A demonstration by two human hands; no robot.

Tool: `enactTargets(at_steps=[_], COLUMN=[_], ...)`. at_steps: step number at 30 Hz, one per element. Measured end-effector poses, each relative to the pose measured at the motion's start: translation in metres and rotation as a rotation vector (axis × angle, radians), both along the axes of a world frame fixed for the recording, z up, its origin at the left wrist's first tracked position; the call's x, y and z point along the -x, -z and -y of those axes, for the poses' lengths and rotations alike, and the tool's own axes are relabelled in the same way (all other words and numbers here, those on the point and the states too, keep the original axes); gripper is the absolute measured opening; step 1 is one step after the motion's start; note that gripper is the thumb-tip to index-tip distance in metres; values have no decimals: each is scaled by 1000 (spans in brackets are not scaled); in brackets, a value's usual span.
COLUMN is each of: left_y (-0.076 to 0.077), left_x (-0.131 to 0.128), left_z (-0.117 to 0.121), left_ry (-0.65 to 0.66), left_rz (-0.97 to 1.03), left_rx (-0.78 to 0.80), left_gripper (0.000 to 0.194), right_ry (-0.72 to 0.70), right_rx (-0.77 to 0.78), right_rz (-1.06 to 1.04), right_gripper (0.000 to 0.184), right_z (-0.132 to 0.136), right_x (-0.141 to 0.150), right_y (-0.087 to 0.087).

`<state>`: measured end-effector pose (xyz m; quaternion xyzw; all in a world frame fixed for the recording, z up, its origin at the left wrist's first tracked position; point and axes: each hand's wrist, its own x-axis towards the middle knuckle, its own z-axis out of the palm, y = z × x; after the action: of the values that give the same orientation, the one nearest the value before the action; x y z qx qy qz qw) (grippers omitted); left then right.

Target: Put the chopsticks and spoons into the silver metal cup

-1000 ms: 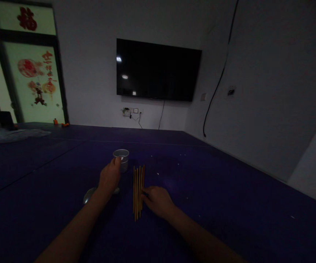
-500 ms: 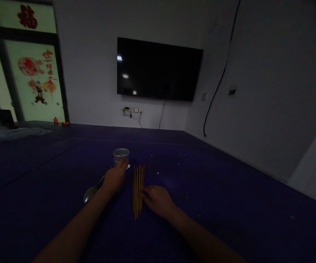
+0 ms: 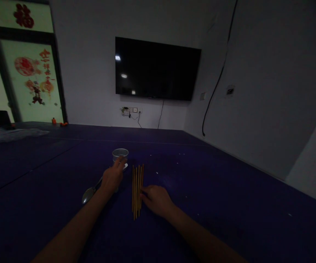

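Several wooden chopsticks [image 3: 136,191] lie side by side on the dark purple surface in front of me. My right hand [image 3: 156,199] is at their right side, thumb and forefinger closed on the outermost chopstick. My left hand [image 3: 112,178] reaches over the metal spoon [image 3: 88,195], its fingers stretched towards a silvery metal cup [image 3: 120,153]. Beside those fingertips the white end of a utensil [image 3: 125,167] shows. The left palm hides the rest of that utensil and much of the spoon's handle. The cup stands upright, just beyond the left fingers.
Small white scraps [image 3: 157,172] are scattered over the purple surface [image 3: 215,190]. Clear plastic sheeting [image 3: 10,134] and a dark holder [image 3: 2,118] sit at the far left. Small orange items [image 3: 54,121] lie by the glass door. A television [image 3: 158,69] hangs on the back wall.
My left hand has shifted slightly left and back from the cup, and the white utensil end has moved a little left. My right hand stays at the chopsticks. The whole view has drifted slightly.
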<state>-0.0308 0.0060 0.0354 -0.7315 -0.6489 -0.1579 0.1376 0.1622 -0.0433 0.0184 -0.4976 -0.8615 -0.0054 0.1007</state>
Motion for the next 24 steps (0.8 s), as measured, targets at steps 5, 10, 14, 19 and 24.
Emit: enactTargets(at_steps=[5, 10, 14, 19, 24], left_y=[5, 2, -3, -1, 9], left_x=[0, -1, -2, -2, -15], left_z=[-3, -3, 0, 5, 14], left_ry=[1, -70, -89, -7, 216], left_rz=[-20, -9, -3, -45, -57], left_rx=[-35, -44, -65, -99, -352], left_gripper=[54, 55, 45, 35, 32], right_ry=[1, -11, -12, -29, 140], right_rx=[-6, -19, -27, -72, -330], right_rz=[-5, -16, -27, -119, -440], right_gripper=[30, 28, 27, 25, 51], right_z=[-2, -3, -3, -6, -14], right_x=[0, 0, -2, -2, -5], right_y=[2, 3, 5, 13, 15])
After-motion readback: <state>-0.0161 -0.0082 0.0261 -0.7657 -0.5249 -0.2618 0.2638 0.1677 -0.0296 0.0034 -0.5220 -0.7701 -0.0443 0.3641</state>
